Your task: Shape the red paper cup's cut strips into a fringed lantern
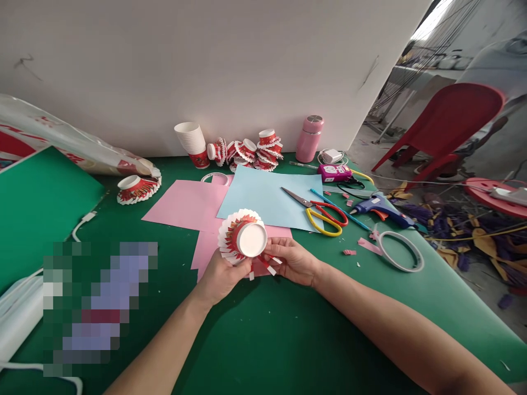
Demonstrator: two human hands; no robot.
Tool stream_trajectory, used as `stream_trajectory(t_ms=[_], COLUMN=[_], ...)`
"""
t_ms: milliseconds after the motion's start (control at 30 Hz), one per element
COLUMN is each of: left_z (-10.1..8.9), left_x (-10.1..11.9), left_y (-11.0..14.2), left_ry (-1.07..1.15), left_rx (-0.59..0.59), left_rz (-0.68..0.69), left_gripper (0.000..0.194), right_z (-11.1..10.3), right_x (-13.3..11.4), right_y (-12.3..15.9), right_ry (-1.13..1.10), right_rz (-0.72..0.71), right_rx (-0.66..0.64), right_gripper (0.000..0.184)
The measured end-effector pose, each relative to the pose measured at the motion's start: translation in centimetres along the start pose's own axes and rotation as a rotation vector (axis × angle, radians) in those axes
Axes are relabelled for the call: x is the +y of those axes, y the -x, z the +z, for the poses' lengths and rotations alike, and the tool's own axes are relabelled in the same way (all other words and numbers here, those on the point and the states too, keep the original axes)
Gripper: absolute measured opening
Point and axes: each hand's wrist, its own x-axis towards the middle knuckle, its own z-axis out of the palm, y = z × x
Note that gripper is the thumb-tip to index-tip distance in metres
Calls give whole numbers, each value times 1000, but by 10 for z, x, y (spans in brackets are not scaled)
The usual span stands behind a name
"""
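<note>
Cup [242, 237] held between two hands at the centre of the frame.
The cup is tilted so that its white base is shown, ringed by folded red-and-white strips [228, 233]; a few straight ones are left hanging at its lower right. It is gripped from the lower left by the left hand [224, 275], thumb pressed against the strips; the other fingers are largely hidden, and their state cannot be told. At its lower right, strips are pinched between thumb and forefinger of the right hand [294, 260]. Pink paper [181, 204] is seen behind and below, overlapped by blue paper [263, 195], on which scissors [309, 204] are laid, handles past its edge. More cut cups [267, 149] are heaped at upper centre; a glue gun [381, 209] is seen at right.
</note>
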Motion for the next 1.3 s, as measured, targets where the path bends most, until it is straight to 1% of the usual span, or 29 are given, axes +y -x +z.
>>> stream_trajectory(t_ms=[100, 167, 300, 433, 567, 733, 867, 967, 1067, 1133, 1200, 1267, 1300], left_z=[1, 1, 4, 6, 7, 8, 9, 8, 8, 7, 7, 7, 7], left_x=[-5, -9, -13, -10, -7, -8, -8, -7, -6, -5, -4, -4, -4], left_y=[1, 1, -1, -1, -1, -2, -2, -2, -3, -4, -5, -6, -6], left_ry=[76, 150, 346, 468, 537, 575, 590, 592, 632, 662, 673, 675, 678], left_rx=[17, 6, -24, -19, -11, -18, 2, 16, 39, 72, 117, 166, 190], left_rz=[-29, -57, -69, -92, -112, -106, -114, -103, -93, -91, -99, -114, -121], left_gripper=[31, 32, 33, 38, 44, 42, 44, 43, 42, 43, 42, 39, 37], right_z=[0, 1, 1, -1, -2, -4, -3, -2, -1, -1, -1, -1, -1], right_x=[0, 1, 5, 8, 12, 17, 17, 15, 11, 10, 9, 10, 10], right_y=[0, -1, -3, -5, -7, -10, -9, -6, 0, 4, 8, 11, 12], right_ry=[35, 71, 118, 182, 254, 334, 391, 475, 594, 698, 853, 1027, 1106], right_rz=[-5, -28, -132, -216, -298, -423, -458, -472, -525, -613, -763, -945, -1031], right_rx=[-1, 14, -3, -42, -61, -58, -57, -1, 128, 208, 252, 246, 224], right_gripper=[39, 40, 42, 40, 45, 42, 42, 42, 38, 30, 19, 12, 14])
